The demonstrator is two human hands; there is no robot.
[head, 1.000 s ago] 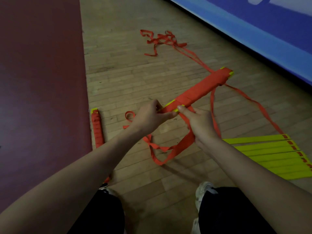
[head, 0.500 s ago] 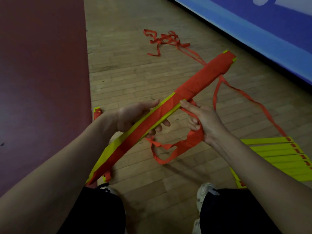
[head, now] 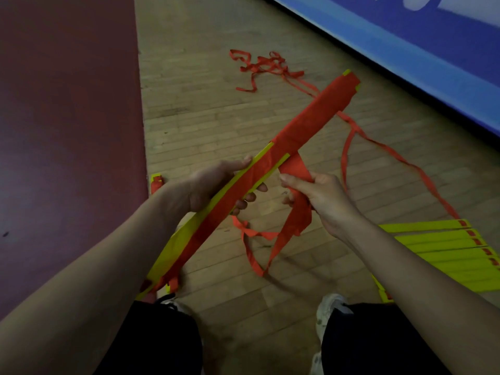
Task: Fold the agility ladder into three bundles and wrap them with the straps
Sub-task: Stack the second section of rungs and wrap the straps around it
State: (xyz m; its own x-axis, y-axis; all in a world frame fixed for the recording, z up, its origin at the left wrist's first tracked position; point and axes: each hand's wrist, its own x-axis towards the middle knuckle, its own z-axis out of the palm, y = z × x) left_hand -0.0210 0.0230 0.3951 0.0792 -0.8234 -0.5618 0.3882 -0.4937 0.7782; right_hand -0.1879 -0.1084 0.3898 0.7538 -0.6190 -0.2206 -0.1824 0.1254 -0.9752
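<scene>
A long bundle of yellow rungs (head: 305,128) runs diagonally from lower left to upper right, held off the floor, its far half wound in red strap. My left hand (head: 213,185) grips it from below near the middle. My right hand (head: 322,196) pinches the loose red strap (head: 297,220) just under the bundle; the strap hangs down in a loop. More red strap (head: 422,174) trails right to a flat stack of yellow rungs (head: 449,255) on the floor. Another wrapped bundle (head: 156,182) lies behind my left forearm, mostly hidden.
A tangle of red strap (head: 263,64) lies on the wooden floor further ahead. A dark red mat (head: 67,131) covers the left side. A blue padded wall (head: 422,52) runs along the upper right. My knees and white shoes (head: 331,309) are at the bottom.
The bundle has been lifted off the floor and tilted up. My left hand now grips it from below at its middle, and my right hand has pulled the strap up beside it.
</scene>
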